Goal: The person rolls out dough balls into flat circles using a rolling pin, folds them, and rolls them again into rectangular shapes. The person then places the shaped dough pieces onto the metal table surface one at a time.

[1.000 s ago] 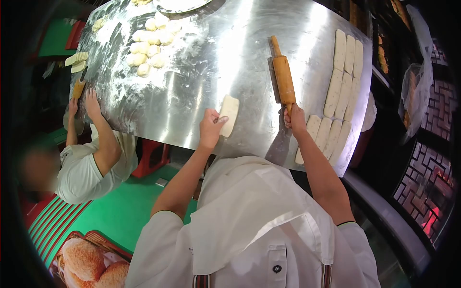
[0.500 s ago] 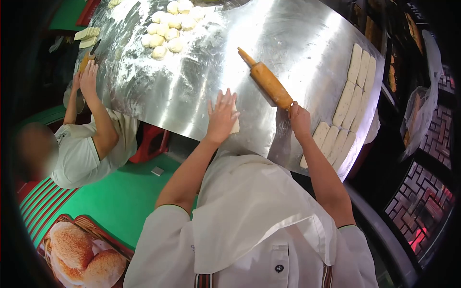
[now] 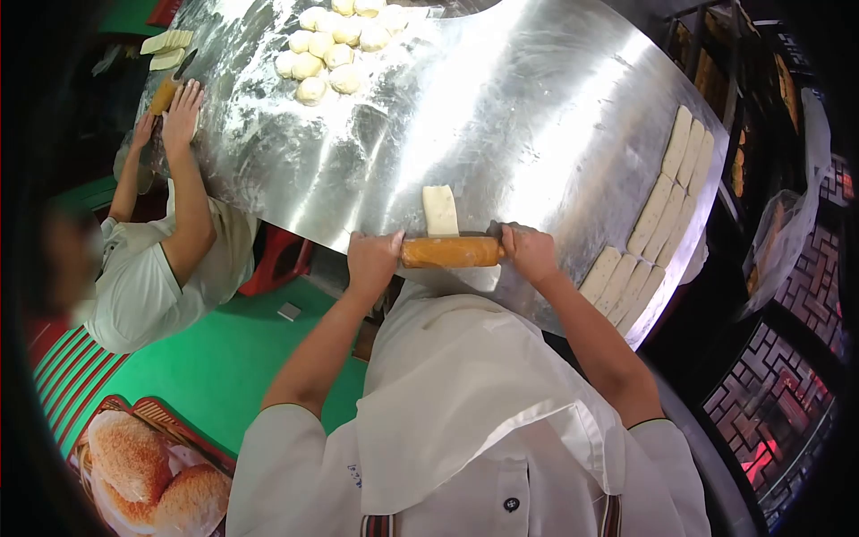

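Observation:
A wooden rolling pin (image 3: 452,251) lies crosswise near the metal table's front edge, gripped at both ends. My left hand (image 3: 373,259) is closed round its left handle, and my right hand (image 3: 530,251) is closed round the right one. Just beyond the pin shows a pale, flat strip of dough (image 3: 439,210); its near end is hidden by the pin's barrel. Both handles are mostly covered by my fingers.
Several long dough strips (image 3: 658,215) lie in rows along the table's right edge. Round dough balls (image 3: 335,54) sit on floured metal (image 3: 237,107) at the back. At left, a co-worker's hands (image 3: 182,112) are by another rolling pin (image 3: 165,93).
My left hand has left the dough and taken the pin's left handle. The pin has swung from a slant to crosswise and come nearer my body, over the dough.

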